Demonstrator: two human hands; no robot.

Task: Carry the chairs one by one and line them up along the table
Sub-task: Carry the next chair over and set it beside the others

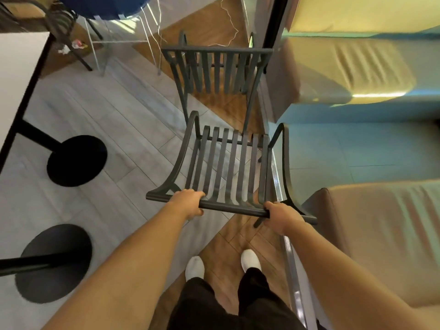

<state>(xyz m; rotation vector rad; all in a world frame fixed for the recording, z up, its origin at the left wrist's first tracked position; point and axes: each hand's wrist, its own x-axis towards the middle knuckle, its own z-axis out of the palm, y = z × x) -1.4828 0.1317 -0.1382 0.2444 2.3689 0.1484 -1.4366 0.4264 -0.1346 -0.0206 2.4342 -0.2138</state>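
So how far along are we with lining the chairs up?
Nothing looks placed yet: no chair stands at the white table edge in view. In hand: left hand and right hand grip the top rail of a dark slatted metal chair. A second slatted chair waits beyond.

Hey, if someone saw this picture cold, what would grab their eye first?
The dark slatted chair in the centre, gripped by its top rail with the left hand and the right hand. Next, two round black table bases on the grey floor at left, and tan cushioned seating on the right.
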